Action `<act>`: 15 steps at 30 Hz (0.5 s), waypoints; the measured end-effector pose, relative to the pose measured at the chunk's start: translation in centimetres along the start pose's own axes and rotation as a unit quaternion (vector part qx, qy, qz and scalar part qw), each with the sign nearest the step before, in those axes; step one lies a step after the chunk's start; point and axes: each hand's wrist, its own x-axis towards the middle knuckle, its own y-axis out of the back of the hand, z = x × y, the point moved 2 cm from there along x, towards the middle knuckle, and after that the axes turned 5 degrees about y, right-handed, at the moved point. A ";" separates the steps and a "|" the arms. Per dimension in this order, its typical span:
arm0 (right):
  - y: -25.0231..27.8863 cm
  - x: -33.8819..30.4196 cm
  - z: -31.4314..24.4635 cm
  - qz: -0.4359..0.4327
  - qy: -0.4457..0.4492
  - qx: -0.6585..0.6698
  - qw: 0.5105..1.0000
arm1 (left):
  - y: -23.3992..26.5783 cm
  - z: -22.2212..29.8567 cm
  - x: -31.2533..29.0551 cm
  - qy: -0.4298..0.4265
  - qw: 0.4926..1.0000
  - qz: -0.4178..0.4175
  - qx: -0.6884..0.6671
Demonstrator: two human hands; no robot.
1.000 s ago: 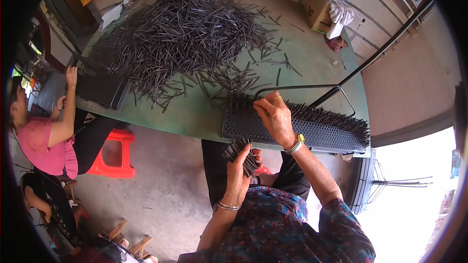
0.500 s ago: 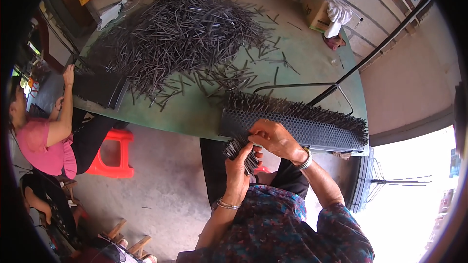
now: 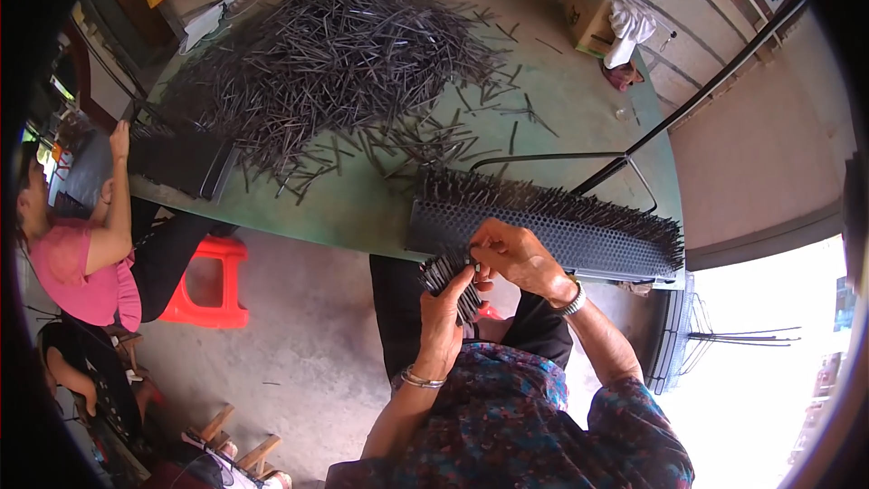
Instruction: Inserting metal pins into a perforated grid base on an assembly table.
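Observation:
My left hand (image 3: 444, 312) is wrapped round a bundle of thin dark sticks (image 3: 442, 273), held just off the table's near edge. Close beside it, my right hand (image 3: 509, 256) is closed in a pinch by the bundle's upper end; whatever sits between its fingertips is too small to make out. Right behind the hands lies a long dark perforated panel (image 3: 543, 228) with rows of holes. Dark sticks (image 3: 552, 195) stand up in a band along its far side, while many holes on the near side show no sticks.
A big heap of loose dark sticks (image 3: 335, 54) covers much of the green table (image 3: 317, 222). A black metal rod frame (image 3: 625, 158) rises behind the panel. At left, a person in pink (image 3: 86, 267) works at another dark panel (image 3: 186, 163). A red stool (image 3: 213, 285) stands below.
My right hand has shifted slightly, its fingertips now nearer the top of the bundle. My left hand keeps its grip almost in place. The person at left has moved a hand slightly.

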 end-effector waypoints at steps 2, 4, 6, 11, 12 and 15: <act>0.2 0.0 -0.1 0.004 -0.013 0.032 0.999 | 0.2 -0.1 0.2 -0.001 1.000 -0.002 -0.015; 1.2 0.0 -0.8 0.141 0.069 -0.043 0.987 | 0.8 -0.3 0.8 0.012 0.998 0.028 -0.052; 2.1 0.6 -0.8 0.189 0.100 -0.042 0.976 | 1.0 -0.6 0.9 0.013 0.997 0.025 -0.067; 2.8 2.8 0.2 0.257 0.169 -0.142 0.941 | 0.7 -1.1 0.6 0.032 0.997 0.007 -0.069; 3.0 3.1 0.6 0.252 0.176 -0.141 0.941 | 0.7 -1.2 0.6 0.034 0.998 0.004 -0.059; 3.1 3.5 1.0 0.251 0.173 -0.141 0.942 | 0.4 -1.0 0.2 0.032 0.997 0.015 -0.068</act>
